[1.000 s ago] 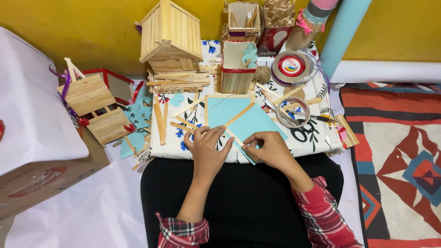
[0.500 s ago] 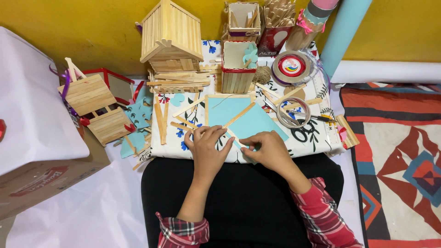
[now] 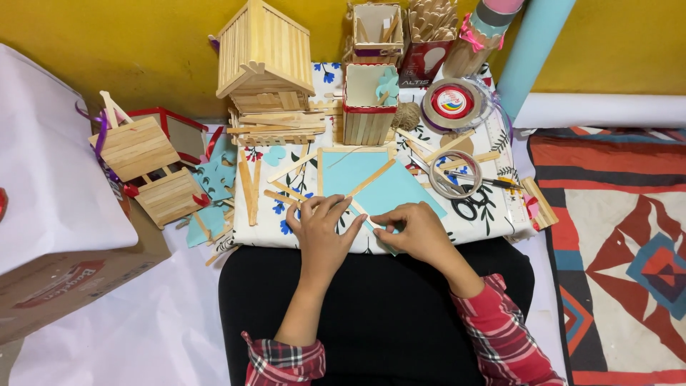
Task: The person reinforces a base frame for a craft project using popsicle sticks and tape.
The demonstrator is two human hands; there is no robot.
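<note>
Pressing: left hand (image 3: 323, 230) | right hand (image 3: 418, 230) slid closer | blue paper (image 3: 371, 184)

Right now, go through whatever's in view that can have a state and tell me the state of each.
Left hand: flat, pressing on the sticks.
Right hand: fingertips pinching the blue paper's edge.
Blue paper: lying flat, sticks along its edges.
Stick house: upright, roof on.
Square stick box: upright, open-topped.
Tape roll: lying flat.

I'm looking down at a home craft corner on the floor, mustard-yellow painted wall (image 3: 128, 43), red patterned woven rug (image 3: 622, 236), white floral cloth (image 3: 493, 214) strewn with loose wooden craft sticks (image 3: 250, 182), small stick-built wooden house (image 3: 263, 53), brown cardboard box (image 3: 64, 279)
</note>
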